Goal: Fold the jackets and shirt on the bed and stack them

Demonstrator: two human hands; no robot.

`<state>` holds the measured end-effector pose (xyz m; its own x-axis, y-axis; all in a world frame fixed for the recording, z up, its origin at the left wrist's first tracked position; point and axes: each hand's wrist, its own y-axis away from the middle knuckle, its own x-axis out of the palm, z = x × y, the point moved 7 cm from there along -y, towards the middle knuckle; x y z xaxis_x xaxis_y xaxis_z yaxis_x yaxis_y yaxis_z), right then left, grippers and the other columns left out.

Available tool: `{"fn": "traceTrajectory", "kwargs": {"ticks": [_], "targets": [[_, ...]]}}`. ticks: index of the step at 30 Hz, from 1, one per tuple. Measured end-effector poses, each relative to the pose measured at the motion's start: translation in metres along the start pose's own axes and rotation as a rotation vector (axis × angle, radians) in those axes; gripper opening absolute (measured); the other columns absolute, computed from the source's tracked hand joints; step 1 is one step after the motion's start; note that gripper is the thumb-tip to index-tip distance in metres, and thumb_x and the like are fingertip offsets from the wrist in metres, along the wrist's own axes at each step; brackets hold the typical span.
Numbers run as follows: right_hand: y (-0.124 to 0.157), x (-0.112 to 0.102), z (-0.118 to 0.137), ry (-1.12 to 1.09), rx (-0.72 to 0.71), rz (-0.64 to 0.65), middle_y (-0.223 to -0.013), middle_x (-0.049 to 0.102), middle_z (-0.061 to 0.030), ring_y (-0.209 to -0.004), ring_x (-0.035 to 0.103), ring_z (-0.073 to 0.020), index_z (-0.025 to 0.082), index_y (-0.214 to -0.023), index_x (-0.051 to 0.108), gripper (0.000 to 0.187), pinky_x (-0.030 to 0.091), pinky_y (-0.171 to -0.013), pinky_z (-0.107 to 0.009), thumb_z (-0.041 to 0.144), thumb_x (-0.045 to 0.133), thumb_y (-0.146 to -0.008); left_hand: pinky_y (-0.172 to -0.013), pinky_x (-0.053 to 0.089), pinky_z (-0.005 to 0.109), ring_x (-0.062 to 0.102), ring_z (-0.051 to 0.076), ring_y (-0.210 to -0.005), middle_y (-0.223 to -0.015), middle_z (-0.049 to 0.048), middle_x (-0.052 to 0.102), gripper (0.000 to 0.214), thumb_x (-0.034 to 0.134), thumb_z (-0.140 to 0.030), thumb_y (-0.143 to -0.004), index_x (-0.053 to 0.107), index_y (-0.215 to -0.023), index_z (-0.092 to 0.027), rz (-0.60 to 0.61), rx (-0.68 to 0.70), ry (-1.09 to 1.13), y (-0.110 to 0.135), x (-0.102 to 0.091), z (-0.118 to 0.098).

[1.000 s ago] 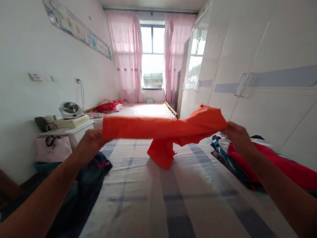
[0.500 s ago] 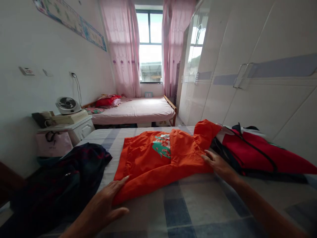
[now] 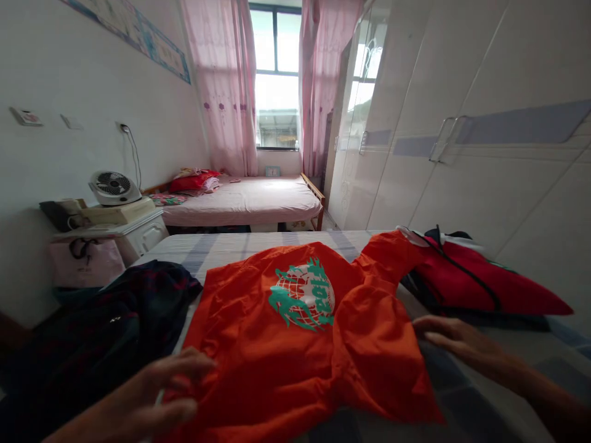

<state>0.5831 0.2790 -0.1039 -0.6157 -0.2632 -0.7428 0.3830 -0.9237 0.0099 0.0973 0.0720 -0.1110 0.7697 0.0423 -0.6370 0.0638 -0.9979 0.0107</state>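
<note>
An orange shirt (image 3: 240,332) with a green and white globe print lies spread out, somewhat creased, on the checked sheet (image 3: 221,246) in front of me. At its near left edge is my left hand (image 3: 138,394), thumb and fingers apart, slightly blurred; the fingertips overlap the orange cloth. My right hand (image 3: 462,344) is just beside the shirt's right side, its fingers stretched out, close to a rounded, puffed fold of cloth. Whether those fingertips touch the cloth I cannot tell. One sleeve of the shirt reaches toward the pile on the right.
Dark plaid clothing (image 3: 138,314) lies in a heap at left. Folded red clothing with black cord (image 3: 489,277) is at right, by the white wardrobe (image 3: 462,184). A small fan (image 3: 114,187) stands on the bedside cabinet (image 3: 143,237); another bed (image 3: 249,203) is under the window.
The orange shirt, earlier folded over in a narrower strip, is now spread wider toward me with more of the print showing. My left hand moved left, my right hand right.
</note>
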Motion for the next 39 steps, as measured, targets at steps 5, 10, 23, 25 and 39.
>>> {"fn": "traceTrajectory", "kwargs": {"ticks": [5,10,23,25,39], "targets": [[-0.056,-0.016,0.044,0.108,-0.057,-0.319,-0.104,0.069,-0.0080,-0.092,0.065,-0.0243,0.020,-0.103,0.065,0.035,0.049,-0.082,-0.034,0.036,0.044,-0.080,-0.095,0.044,0.034,0.057,0.030,-0.112,-0.122,0.0130,0.060,0.052,0.057,-0.057,-0.073,0.068,-0.106,-0.019,-0.323,-0.011,-0.250,-0.114,-0.050,0.005],[-0.145,0.014,0.092,0.179,-0.239,-0.236,-0.125,0.060,-0.0111,-0.115,0.055,-0.0223,0.015,-0.120,0.058,0.043,0.038,-0.101,-0.032,0.032,0.038,-0.086,-0.109,0.028,0.038,0.042,0.032,-0.129,-0.134,0.0183,0.051,0.059,0.054,-0.051,-0.069,0.062,-0.113,-0.012,-0.329,-0.083,-0.427,-0.201,-0.064,0.033],[-0.214,0.071,0.108,0.283,-0.307,-0.032,-0.093,0.072,-0.0056,-0.085,0.064,-0.0203,0.018,-0.099,0.068,0.031,0.046,-0.078,-0.028,0.034,0.046,-0.084,-0.075,0.047,0.023,0.064,0.019,-0.081,-0.084,0.0034,0.070,0.038,0.039,-0.041,-0.078,0.065,-0.088,-0.016,-0.248,-0.060,-0.423,-0.207,-0.071,0.023],[-0.208,0.054,0.122,0.319,-0.357,-0.243,-0.095,0.071,-0.0072,-0.089,0.063,-0.0211,0.019,-0.103,0.066,0.032,0.044,-0.080,-0.030,0.032,0.040,-0.088,-0.079,0.046,0.023,0.062,0.019,-0.091,-0.096,0.0045,0.069,0.046,0.030,-0.042,-0.085,0.060,-0.104,-0.013,-0.363,-0.049,-0.408,-0.199,-0.094,0.013],[-0.177,0.112,0.134,0.642,-0.530,-0.174,-0.149,0.033,-0.0053,-0.137,0.027,-0.0279,0.028,-0.140,0.039,0.055,0.029,-0.107,-0.048,0.052,0.034,-0.091,-0.111,0.021,0.050,0.021,0.027,-0.141,-0.153,0.0020,0.027,0.047,0.038,-0.047,-0.091,0.041,-0.137,-0.035,-0.092,0.350,-0.765,-0.175,0.041,-0.043]]}}
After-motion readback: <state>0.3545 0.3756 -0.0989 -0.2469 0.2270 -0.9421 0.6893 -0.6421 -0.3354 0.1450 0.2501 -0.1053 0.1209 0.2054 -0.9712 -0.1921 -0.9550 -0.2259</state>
